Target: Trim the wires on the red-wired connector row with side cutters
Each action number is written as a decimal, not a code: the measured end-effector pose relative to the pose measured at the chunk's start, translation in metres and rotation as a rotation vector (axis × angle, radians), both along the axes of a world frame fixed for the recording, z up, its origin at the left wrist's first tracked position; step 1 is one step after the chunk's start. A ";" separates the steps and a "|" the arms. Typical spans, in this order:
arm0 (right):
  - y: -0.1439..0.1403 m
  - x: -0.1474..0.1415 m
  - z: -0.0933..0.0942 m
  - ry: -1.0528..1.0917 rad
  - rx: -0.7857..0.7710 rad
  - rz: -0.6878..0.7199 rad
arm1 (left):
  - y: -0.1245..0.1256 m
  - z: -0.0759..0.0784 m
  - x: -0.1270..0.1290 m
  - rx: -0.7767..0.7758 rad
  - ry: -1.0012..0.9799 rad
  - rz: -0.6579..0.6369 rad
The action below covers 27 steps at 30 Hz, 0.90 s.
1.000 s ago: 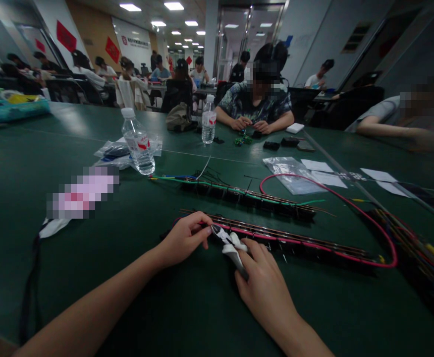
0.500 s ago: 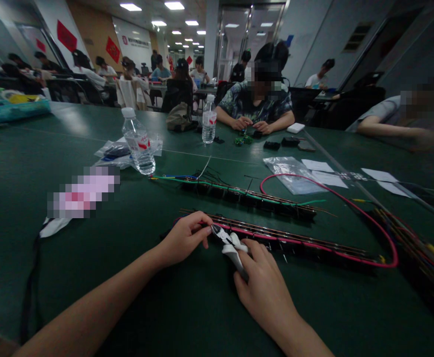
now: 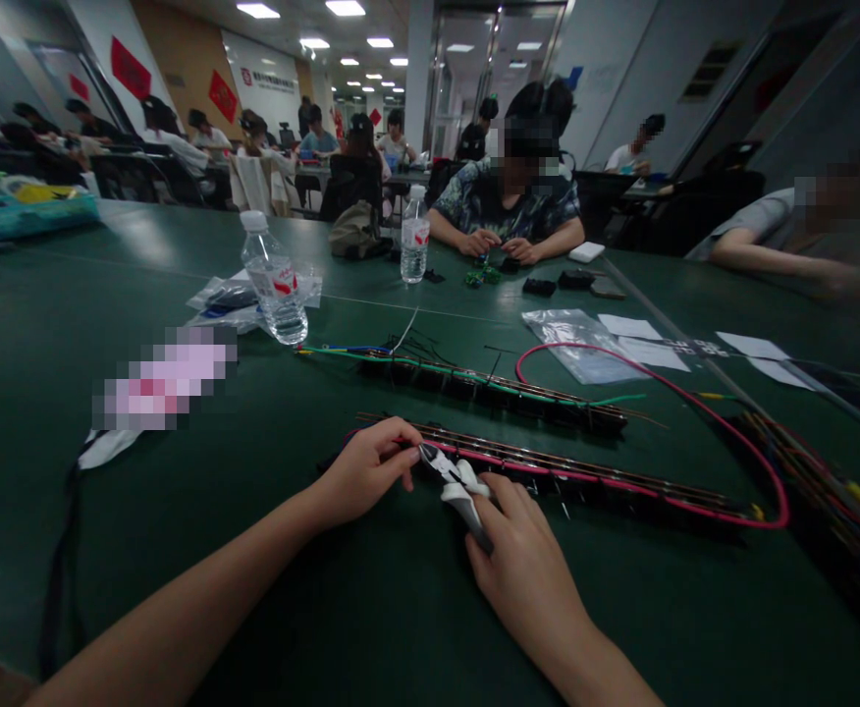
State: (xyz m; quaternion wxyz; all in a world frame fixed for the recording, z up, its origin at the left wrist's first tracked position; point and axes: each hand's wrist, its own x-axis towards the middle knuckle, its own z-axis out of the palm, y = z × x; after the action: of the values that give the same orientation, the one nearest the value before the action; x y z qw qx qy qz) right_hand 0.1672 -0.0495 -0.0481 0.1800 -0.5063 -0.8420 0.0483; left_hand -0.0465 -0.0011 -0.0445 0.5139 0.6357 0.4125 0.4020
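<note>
The right hand (image 3: pixel 522 574) is gripping white-handled cutters (image 3: pixel 456 483), their tips meeting the left end of the near wired strip (image 3: pixel 584 479), where the left hand (image 3: pixel 367 469) is pinching with fingers closed. A second strip (image 3: pixel 496 387) is lying just beyond, a water bottle (image 3: pixel 274 280) standing far left.
</note>
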 end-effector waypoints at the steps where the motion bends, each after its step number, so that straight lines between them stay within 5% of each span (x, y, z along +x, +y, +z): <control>1: 0.000 0.000 0.000 -0.003 0.004 -0.002 | 0.000 0.000 0.000 0.001 -0.001 -0.001; 27: -0.002 -0.003 0.000 -0.039 0.009 -0.024 | 0.001 0.000 -0.001 0.033 0.027 -0.009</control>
State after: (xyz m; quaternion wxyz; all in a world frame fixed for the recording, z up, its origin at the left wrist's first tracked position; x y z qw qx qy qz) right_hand 0.1645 -0.0512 -0.0479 0.1664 -0.5163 -0.8395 0.0326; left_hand -0.0470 -0.0002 -0.0449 0.4996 0.6514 0.4099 0.3976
